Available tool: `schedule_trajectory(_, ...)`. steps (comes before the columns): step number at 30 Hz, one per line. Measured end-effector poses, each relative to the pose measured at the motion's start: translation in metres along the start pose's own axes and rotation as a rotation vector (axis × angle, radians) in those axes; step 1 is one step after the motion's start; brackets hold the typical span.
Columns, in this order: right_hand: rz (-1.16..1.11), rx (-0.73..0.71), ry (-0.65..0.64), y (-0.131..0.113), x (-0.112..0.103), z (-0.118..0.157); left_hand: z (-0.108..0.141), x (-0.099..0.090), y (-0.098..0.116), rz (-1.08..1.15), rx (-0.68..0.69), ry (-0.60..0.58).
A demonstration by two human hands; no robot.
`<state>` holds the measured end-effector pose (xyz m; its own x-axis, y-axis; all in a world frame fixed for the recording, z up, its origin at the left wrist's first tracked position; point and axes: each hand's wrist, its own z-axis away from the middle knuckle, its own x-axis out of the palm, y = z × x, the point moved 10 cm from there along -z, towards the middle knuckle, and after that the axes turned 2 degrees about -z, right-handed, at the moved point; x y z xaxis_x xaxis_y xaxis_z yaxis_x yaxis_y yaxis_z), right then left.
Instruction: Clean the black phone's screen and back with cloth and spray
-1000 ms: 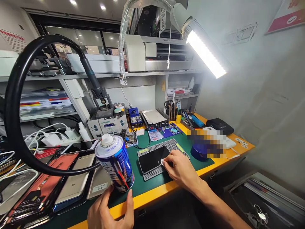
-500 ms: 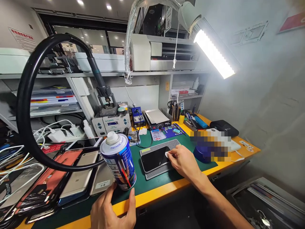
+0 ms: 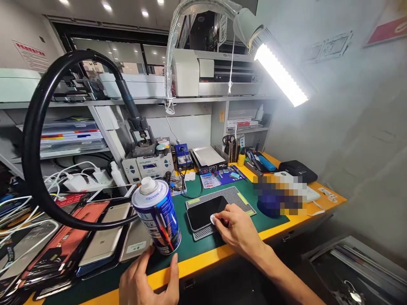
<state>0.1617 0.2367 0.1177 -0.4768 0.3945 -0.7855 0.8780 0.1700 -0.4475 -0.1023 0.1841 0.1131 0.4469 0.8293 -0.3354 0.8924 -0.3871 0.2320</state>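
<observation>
Right hand (image 3: 237,228) pinched a white pad (image 3: 213,219) at a black phone (image 3: 203,212), which lay on a perforated mat (image 3: 233,195), green sheet (image 3: 190,250) covered an orange bench (image 3: 203,260), left hand (image 3: 149,281) was spread wide by 1 blue can (image 3: 159,218), lamp (image 3: 280,74) shone near grey wall (image 3: 349,110)

A bright lamp (image 3: 280,74) shines over the desk. A big black hose (image 3: 32,148) bends round in a loop near a gray machine (image 3: 148,167) with a little screen. A yellow bottle (image 3: 241,159) stands by the scissors (image 3: 226,140). White wires (image 3: 52,180) lie in a messy tangle.
</observation>
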Motion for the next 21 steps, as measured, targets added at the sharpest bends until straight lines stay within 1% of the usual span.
schedule_trajectory(2,-0.013,0.02,-0.007,0.007,-0.004,0.002,0.003,0.002,-0.003,0.008,-0.005,-0.023)
schedule_trajectory(5,0.026,0.116,0.011,0.032,-0.02,0.002,0.007,0.003,-0.007,0.034,-0.004,-0.04)
schedule_trajectory(7,0.058,0.15,0.016,0.043,-0.029,0.002,0.008,0.003,-0.006,0.048,0.009,-0.032)
schedule_trajectory(9,0.076,0.14,0.023,0.043,-0.032,0.004,0.008,0.004,-0.007,0.048,0.004,-0.034)
schedule_trajectory(12,0.08,0.117,0.038,0.033,-0.031,0.01,0.008,0.007,-0.01,0.023,-0.052,-0.069)
schedule_trajectory(15,0.111,0.192,0.017,0.035,-0.028,0.01,0.004,0.003,-0.005,0.013,-0.053,-0.038)
schedule_trajectory(18,0.126,0.271,-0.046,0.043,-0.024,-0.003,-0.002,-0.004,0.006,0.012,-0.007,0.033)
schedule_trajectory(21,0.105,0.27,-0.093,0.047,-0.021,-0.02,-0.005,-0.005,0.009,0.002,0.005,0.035)
